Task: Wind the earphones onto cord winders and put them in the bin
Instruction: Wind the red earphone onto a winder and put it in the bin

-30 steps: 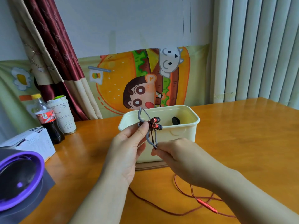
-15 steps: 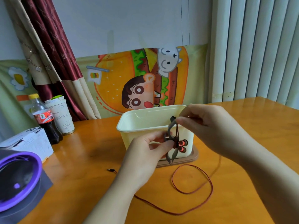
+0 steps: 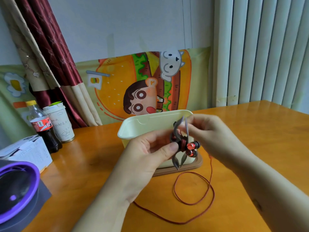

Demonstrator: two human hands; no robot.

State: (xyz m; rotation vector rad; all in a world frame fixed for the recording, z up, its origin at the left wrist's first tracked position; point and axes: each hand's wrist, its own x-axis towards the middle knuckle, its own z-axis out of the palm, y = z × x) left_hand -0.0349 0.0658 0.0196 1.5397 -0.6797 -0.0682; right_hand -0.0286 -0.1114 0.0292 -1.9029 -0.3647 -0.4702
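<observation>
My left hand (image 3: 148,158) pinches a grey X-shaped cord winder (image 3: 177,160) at its middle, in front of the cream bin (image 3: 142,124). Two red earbuds (image 3: 191,149) sit against the winder's right side, and a few turns of red cord wrap its waist. My right hand (image 3: 212,136) is just right of the winder, fingers closed on the red earphone cord (image 3: 194,203). The cord drops behind that hand and loops loosely on the table (image 3: 250,139) below. A dark object shows at the bin's rim behind the winder.
The bin stands on a brown lid (image 3: 192,167). At the left are a cola bottle (image 3: 42,127), a white paper cup (image 3: 60,122), a white box (image 3: 28,151) and a purple-rimmed round device (image 3: 16,188). A cartoon cloth hangs behind the table.
The winder has been lowered in front of the bin and the right hand has carried the cord up and around it. Loose cord on the table has shortened into one loop.
</observation>
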